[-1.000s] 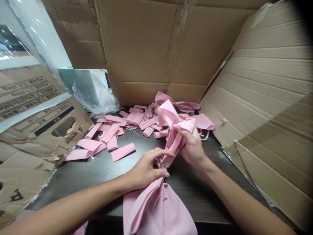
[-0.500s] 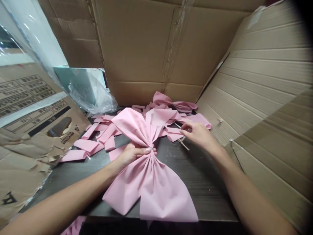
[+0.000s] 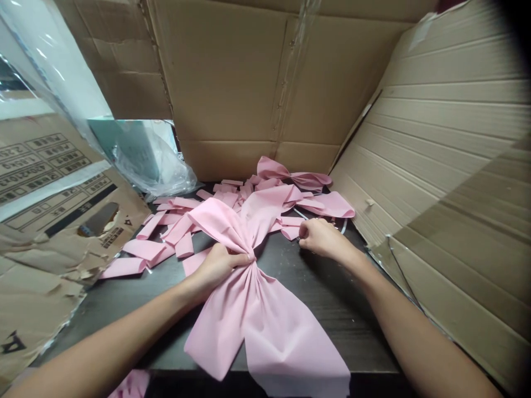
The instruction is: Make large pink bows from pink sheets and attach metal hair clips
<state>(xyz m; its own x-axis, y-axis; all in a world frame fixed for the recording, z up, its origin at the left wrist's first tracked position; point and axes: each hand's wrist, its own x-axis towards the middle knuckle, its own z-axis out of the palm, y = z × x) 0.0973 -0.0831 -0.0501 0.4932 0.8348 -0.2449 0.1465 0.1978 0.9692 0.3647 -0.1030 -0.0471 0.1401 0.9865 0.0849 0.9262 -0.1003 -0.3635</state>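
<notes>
A large pink fabric bow [image 3: 286, 331] is gathered at its middle, its loops spreading up and its two tails hanging towards the front table edge. My left hand [image 3: 218, 265] pinches that gathered middle between thumb and fingers. To the right, my right hand [image 3: 321, 237] is low over the table with its fingers curled closed; whatever they hold is hidden. Right beside its fingertips lies a small folded pink strip [image 3: 290, 232]. A thin pale cord [image 3: 344, 226] shows just behind this hand.
Several folded pink strips [image 3: 145, 251] are strewn across the dark table [image 3: 307, 309]. Another pink bow [image 3: 311, 179] rests at the back. Cardboard walls stand behind, at right [image 3: 448, 166] and at left [image 3: 62, 182], with clear plastic [image 3: 174, 177] at the back left.
My right hand has moved slightly left and down, and its fingers have curled over the thin sticks it was beside. The bow has tilted, its tails swinging lower and to the right.
</notes>
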